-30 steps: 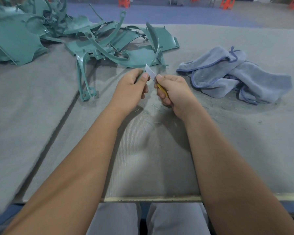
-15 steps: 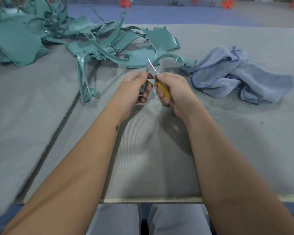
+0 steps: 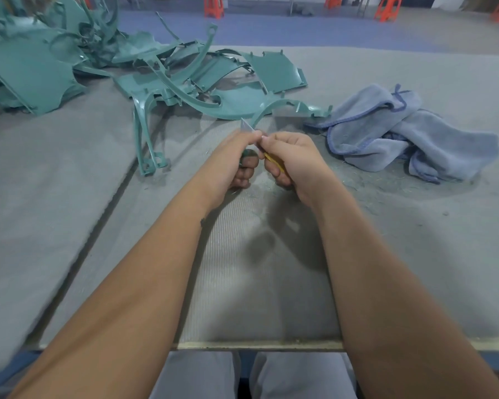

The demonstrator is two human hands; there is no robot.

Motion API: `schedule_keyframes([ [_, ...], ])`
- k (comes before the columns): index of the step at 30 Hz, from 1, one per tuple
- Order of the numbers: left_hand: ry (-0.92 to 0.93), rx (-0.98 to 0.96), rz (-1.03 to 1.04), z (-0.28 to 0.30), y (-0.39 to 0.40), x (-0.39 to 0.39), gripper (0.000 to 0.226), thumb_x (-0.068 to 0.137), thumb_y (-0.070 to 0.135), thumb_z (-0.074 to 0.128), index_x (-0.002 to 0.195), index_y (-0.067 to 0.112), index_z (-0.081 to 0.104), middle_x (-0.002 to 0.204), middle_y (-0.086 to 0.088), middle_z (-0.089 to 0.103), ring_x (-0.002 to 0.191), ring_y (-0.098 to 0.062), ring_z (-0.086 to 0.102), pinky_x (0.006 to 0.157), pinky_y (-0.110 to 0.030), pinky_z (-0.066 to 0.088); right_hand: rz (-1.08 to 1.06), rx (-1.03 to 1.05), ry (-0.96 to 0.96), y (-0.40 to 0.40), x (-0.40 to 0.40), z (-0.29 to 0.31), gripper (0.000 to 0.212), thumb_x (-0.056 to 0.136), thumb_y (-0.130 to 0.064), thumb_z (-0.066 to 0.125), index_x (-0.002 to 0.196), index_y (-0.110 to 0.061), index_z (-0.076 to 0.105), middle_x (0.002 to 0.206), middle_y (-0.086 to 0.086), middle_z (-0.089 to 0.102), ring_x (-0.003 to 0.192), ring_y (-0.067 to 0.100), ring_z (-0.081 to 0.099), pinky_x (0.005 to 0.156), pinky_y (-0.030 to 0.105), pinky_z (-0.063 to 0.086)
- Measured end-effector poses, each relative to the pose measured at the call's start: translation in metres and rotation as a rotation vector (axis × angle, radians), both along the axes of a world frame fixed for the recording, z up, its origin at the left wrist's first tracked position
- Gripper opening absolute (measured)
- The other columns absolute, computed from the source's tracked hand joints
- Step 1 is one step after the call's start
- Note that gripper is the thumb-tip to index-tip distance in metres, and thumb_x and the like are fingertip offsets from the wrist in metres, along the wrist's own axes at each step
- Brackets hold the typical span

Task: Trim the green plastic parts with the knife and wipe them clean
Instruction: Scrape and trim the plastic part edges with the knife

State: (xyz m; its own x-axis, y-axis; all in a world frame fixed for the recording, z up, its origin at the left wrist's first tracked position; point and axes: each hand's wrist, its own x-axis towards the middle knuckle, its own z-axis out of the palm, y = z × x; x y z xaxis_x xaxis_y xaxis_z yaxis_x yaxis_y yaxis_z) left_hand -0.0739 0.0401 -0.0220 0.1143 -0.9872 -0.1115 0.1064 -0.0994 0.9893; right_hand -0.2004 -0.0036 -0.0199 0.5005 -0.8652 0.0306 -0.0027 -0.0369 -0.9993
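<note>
Hands meet in the middle of the table, close together, and I see both of them curled tight. My left hand (image 3: 231,159) grips one end of a curved green plastic part (image 3: 285,106); a bit of green shows between its fingers. That part bends up and away toward the far side of the table, and its other end lies just beside the cloth. My right hand (image 3: 293,162) is curled round a small knife with a yellow handle and a thin silver blade (image 3: 249,126). The yellow handle peeks out under the fingers, and the blade sticks up past the fingertips of both hands. It looks to sit right at the green part, but I cannot tell if it touches.

A crumpled soft blue cloth (image 3: 401,133) lies on the right side of the table, near my right hand but not touching it. A big pile of flat and curved green plastic parts (image 3: 162,73) fills the far left corner of the table and spreads toward the middle. One long green piece with two legs (image 3: 144,133) reaches out from the pile toward the near edge.

The table with a grey felt cover (image 3: 415,269) has tiny shavings sprinkled around my hands and near the cloth. Orange stools (image 3: 213,5) stand on the floor beyond the far edge.
</note>
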Motion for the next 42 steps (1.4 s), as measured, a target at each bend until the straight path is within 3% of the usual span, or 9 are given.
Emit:
schedule_keyframes([
  [3, -0.102, -0.092, -0.008, -0.002, 0.002, -0.005, 0.017, 0.099, 0.033, 0.047, 0.093, 0.024, 0.060, 0.062, 0.004, 0.038, 0.050, -0.008, 0.029, 0.050, -0.023, 0.022, 0.027, -0.014, -0.044, 0.002, 0.003, -0.002, 0.033, 0.098, -0.010, 0.047, 0.066, -0.008, 0.056, 0.042, 0.004, 0.039, 0.030, 0.009, 0.025, 0.033, 0.017, 0.019],
  [7, -0.261, -0.168, -0.004, -0.003, 0.003, -0.003, 0.019, 0.101, 0.029, 0.047, 0.111, 0.033, 0.062, 0.062, 0.013, 0.046, 0.052, -0.001, 0.038, 0.048, -0.016, 0.032, 0.053, -0.040, -0.014, 0.001, 0.004, -0.006, 0.039, 0.096, -0.006, 0.046, 0.061, -0.014, 0.060, 0.041, 0.002, 0.039, 0.034, 0.008, 0.024, 0.033, 0.016, 0.018],
  [12, -0.164, -0.162, -0.098, -0.006, 0.002, 0.005, 0.020, 0.099, 0.023, 0.053, 0.116, 0.025, 0.063, 0.072, 0.007, 0.045, 0.058, -0.005, 0.034, 0.054, -0.020, 0.027, 0.066, -0.024, 0.020, -0.001, 0.001, -0.007, 0.051, 0.096, -0.006, 0.046, 0.051, -0.021, 0.067, 0.040, -0.002, 0.039, 0.035, 0.007, 0.025, 0.033, 0.015, 0.019],
  [19, 0.009, -0.170, -0.200, -0.004, 0.004, 0.011, 0.023, 0.099, 0.012, 0.049, 0.087, 0.021, 0.068, 0.071, 0.003, 0.053, 0.058, -0.008, 0.045, 0.056, -0.021, 0.039, 0.038, -0.018, -0.033, -0.001, -0.003, -0.008, 0.036, 0.097, -0.014, 0.052, 0.061, -0.011, 0.053, 0.038, -0.002, 0.039, 0.032, 0.006, 0.021, 0.033, 0.015, 0.016],
  [25, -0.077, -0.181, -0.123, -0.006, 0.003, 0.011, 0.015, 0.097, 0.015, 0.052, 0.102, 0.016, 0.066, 0.065, 0.007, 0.053, 0.053, -0.006, 0.042, 0.054, -0.018, 0.037, -0.082, -0.027, -0.007, -0.001, 0.001, -0.007, 0.036, 0.097, -0.017, 0.054, 0.062, -0.012, 0.052, 0.042, 0.001, 0.036, 0.032, 0.006, 0.022, 0.033, 0.016, 0.018],
  [31, -0.329, -0.183, -0.032, -0.006, 0.003, 0.010, 0.017, 0.100, 0.014, 0.051, 0.095, 0.007, 0.066, 0.064, -0.002, 0.042, 0.049, -0.009, 0.042, 0.050, -0.019, 0.036, -0.192, 0.031, -0.009, -0.005, 0.002, -0.006, 0.034, 0.097, -0.020, 0.054, 0.064, -0.012, 0.054, 0.045, -0.001, 0.035, 0.032, 0.006, 0.023, 0.034, 0.016, 0.018],
  [33, -0.317, -0.167, -0.020, -0.005, 0.003, 0.009, 0.017, 0.099, 0.005, 0.048, 0.098, -0.005, 0.062, 0.066, -0.005, 0.048, 0.048, -0.009, 0.049, 0.054, -0.021, 0.044, -0.239, -0.006, 0.030, -0.006, 0.006, -0.009, 0.034, 0.096, -0.021, 0.054, 0.063, -0.013, 0.054, 0.046, -0.001, 0.037, 0.032, 0.004, 0.025, 0.034, 0.018, 0.021],
  [36, -0.312, -0.149, -0.009, -0.003, 0.003, 0.009, 0.023, 0.096, -0.007, 0.041, 0.087, 0.003, 0.059, 0.070, -0.006, 0.054, 0.053, -0.008, 0.057, 0.060, -0.024, 0.048, -0.384, 0.088, -0.059, -0.011, 0.008, -0.010, 0.033, 0.097, -0.023, 0.052, 0.066, -0.014, 0.052, 0.043, -0.007, 0.037, 0.035, 0.007, 0.025, 0.037, 0.021, 0.021],
  [42, -0.200, -0.154, 0.003, 0.002, 0.001, 0.004, 0.036, 0.084, -0.016, 0.034, 0.094, 0.011, 0.056, 0.064, 0.003, 0.063, 0.048, -0.010, 0.046, 0.051, -0.022, 0.038, -0.379, 0.181, -0.180, -0.015, 0.004, -0.009, 0.031, 0.098, -0.024, 0.050, 0.069, -0.013, 0.050, 0.042, -0.006, 0.038, 0.034, 0.009, 0.022, 0.037, 0.019, 0.019],
])
